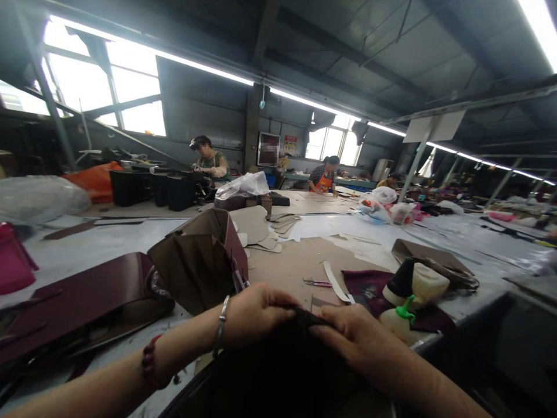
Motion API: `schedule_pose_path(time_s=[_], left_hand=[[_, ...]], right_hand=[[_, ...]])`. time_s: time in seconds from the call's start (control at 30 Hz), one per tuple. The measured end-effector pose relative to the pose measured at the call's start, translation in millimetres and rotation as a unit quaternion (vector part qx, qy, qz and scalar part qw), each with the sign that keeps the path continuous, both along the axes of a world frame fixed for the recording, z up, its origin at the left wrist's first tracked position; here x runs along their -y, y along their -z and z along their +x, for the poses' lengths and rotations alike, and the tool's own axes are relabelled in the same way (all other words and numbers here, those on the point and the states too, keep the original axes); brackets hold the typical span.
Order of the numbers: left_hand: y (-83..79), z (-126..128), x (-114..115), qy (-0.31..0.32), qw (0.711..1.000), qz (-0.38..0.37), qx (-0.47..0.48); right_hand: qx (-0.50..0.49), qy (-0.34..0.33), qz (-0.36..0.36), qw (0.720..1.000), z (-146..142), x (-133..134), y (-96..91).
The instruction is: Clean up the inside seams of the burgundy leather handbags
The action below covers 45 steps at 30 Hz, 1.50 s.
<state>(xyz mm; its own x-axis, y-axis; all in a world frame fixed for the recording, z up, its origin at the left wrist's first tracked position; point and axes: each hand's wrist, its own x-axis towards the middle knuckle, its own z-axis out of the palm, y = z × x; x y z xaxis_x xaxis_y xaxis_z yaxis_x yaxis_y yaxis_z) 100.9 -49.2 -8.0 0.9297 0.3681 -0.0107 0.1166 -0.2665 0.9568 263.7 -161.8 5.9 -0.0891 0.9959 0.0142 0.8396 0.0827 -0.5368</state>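
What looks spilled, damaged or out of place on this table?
Nothing looks plainly spilled. The brown sheet mid-table has a jagged far edge, as if torn, though it may be cut so. The dark piece pinched by the left hand and right hand is too dark to check.

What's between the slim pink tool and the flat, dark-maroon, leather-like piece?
In the head view, a narrow, curved white strip lies between the slim pink tool and the dark-maroon piece; its material is unclear.
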Motion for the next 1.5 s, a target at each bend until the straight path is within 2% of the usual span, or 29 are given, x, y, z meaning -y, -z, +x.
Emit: schedule_pose_path(time_s=[0.1, 0.3, 0.47, 0.57, 0.7, 0.83, 0.93, 1.07, 1.17, 1.27, 1.43, 1.5], left_hand=[[-0.3, 1, -1, -0.010, 1.000, 0.014, -0.004], [-6.1, 5, 5, -0.066, 0.993, 0.089, -0.051], [-5.6, 9, 6, -0.067, 0.994, 0.074, -0.049], [-4.6, 12, 2, -0.066, 0.995, 0.061, -0.044], [-3.1, 18, -6, -0.073, 0.996, 0.030, -0.051], [-3.8, 24, -13, -0.085, 0.993, 0.060, -0.059], [-4.7, 28, -18, -0.091, 0.990, 0.081, -0.073], [-5.8, 35, -22, -0.086, 0.987, 0.105, -0.082], [-7.6, 40, -21, -0.090, 0.982, 0.136, -0.093], [-9.4, 46, -18, -0.088, 0.978, 0.157, -0.103], [-9.9, 57, -18, -0.070, 0.978, 0.170, -0.098], [-10.2, 59, -19, -0.061, 0.978, 0.172, -0.096]], right_hand=[[0.015, -0.009, 0.000, 1.000, 0, -1, -2.4], [0.069, 0.006, 0.002, 0.998, 0, -7, -7.3], [0.133, -0.023, 0.050, 0.990, -5, -12, -10.1], [0.109, -0.032, 0.034, 0.993, -4, -16, -12.1], [0.044, -0.011, -0.006, 0.999, 5, -12, -14.1], [-0.065, 0.013, -0.001, 0.998, 14, 4, -15.6], [-0.082, 0.024, 0.017, 0.996, 17, 13, -16.2], [0.003, 0.059, 0.007, 0.998, 21, 13, -15.9], [0.081, 0.123, -0.024, 0.989, 22, 5, -18.4], [0.132, 0.159, -0.033, 0.978, 16, -3, -23.6], [0.231, 0.183, 0.006, 0.955, 5, -10, -22.8], [0.223, 0.160, 0.036, 0.961, 9, -11, -16.9]])
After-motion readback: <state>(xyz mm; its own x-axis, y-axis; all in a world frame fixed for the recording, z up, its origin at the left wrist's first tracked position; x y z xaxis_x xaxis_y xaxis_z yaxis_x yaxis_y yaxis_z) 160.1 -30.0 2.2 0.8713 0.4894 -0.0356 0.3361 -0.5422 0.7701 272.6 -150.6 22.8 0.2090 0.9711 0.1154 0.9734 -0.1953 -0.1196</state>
